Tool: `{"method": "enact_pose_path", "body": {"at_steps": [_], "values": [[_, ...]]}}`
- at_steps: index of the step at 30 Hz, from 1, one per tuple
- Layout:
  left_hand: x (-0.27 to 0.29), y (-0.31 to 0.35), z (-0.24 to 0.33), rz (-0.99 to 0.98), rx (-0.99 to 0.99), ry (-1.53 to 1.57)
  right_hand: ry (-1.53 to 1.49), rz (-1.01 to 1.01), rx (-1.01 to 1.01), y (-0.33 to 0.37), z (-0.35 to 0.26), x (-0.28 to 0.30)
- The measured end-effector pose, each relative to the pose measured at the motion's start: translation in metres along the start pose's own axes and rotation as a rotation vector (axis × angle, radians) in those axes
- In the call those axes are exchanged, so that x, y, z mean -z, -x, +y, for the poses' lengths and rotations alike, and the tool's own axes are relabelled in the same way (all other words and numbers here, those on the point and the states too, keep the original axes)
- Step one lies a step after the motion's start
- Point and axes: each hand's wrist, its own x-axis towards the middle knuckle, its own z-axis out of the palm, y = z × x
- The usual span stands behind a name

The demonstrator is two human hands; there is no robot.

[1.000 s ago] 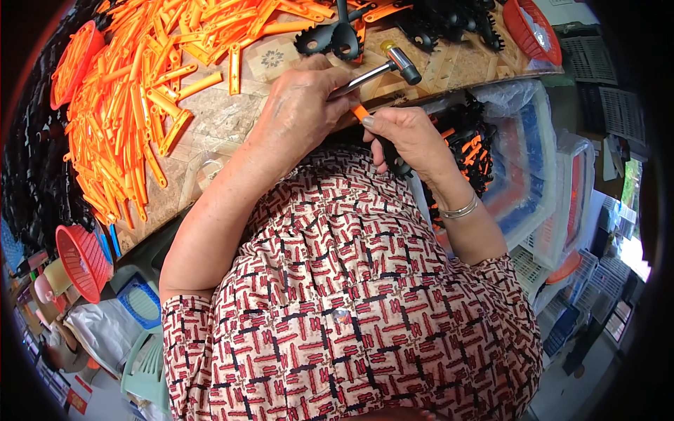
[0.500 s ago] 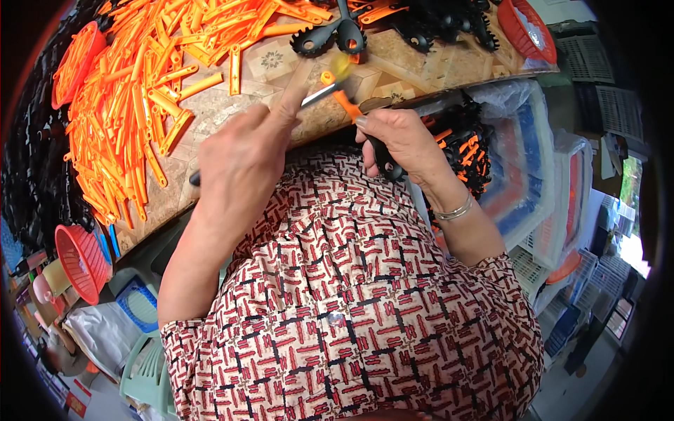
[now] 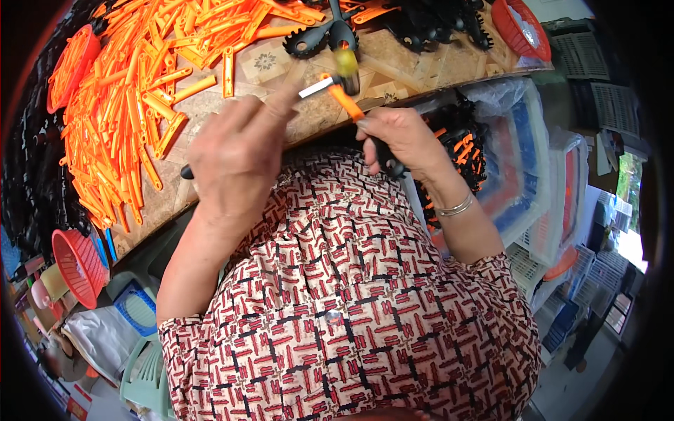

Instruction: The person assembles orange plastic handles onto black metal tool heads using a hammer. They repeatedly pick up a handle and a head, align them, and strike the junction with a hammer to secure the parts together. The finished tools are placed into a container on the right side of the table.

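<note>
My left hand (image 3: pixel 237 151) is closed round a hammer (image 3: pixel 316 88). Its metal shaft and blurred yellow-and-black head reach out past the fingers, and the dark grip end pokes out behind the wrist. At the table's near edge my right hand (image 3: pixel 401 137) grips a black kitchen utensil with an orange handle (image 3: pixel 345 102). The hammer head is at the handle's far end; whether they touch I cannot tell. Below my right hand shows part of the utensil's black end, the rest being covered by the fingers.
Loose orange handles (image 3: pixel 112 133) are heaped on the patterned table (image 3: pixel 263 70) at the left. Black utensil heads (image 3: pixel 309 41) lie at the far side. Red baskets (image 3: pixel 521 31) stand at the table's edges. Right of my lap, a container holds black-and-orange utensils (image 3: pixel 467 151) beside plastic-wrapped crates.
The hammer head has shifted slightly right and down to the orange handle's end. My left hand has moved a little left; my right hand stays nearly in place.
</note>
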Motion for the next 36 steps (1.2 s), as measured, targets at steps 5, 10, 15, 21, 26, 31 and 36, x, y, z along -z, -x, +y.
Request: {"method": "enact_pose_path", "body": {"at_steps": [5,10,15,21,26,31,36], "values": [[0.004,0.002,-0.029,0.047,0.612,0.902,0.445,-0.039,-0.022,0.038,-0.006,0.110],[0.010,-0.006,-0.029,-0.031,0.795,1.225,1.371,0.699,0.491,0.038,-0.048,0.110],[0.003,-0.008,-0.031,-0.132,0.735,1.195,1.261,0.535,0.818,-0.052,-0.076,0.037],[0.011,-0.001,-0.043,-0.008,0.795,0.870,1.234,0.623,0.640,-0.103,-0.084,0.003],[0.009,-0.007,-0.076,-0.027,0.660,0.268,0.585,0.323,0.500,-0.092,-0.081,0.032],[-0.008,-0.030,-0.075,-0.163,0.493,-0.110,0.365,0.109,0.223,-0.022,-0.075,0.030],[-0.028,-0.036,-0.085,-0.097,0.342,-0.302,0.169,-0.103,0.080,0.008,-0.014,0.019]]}}
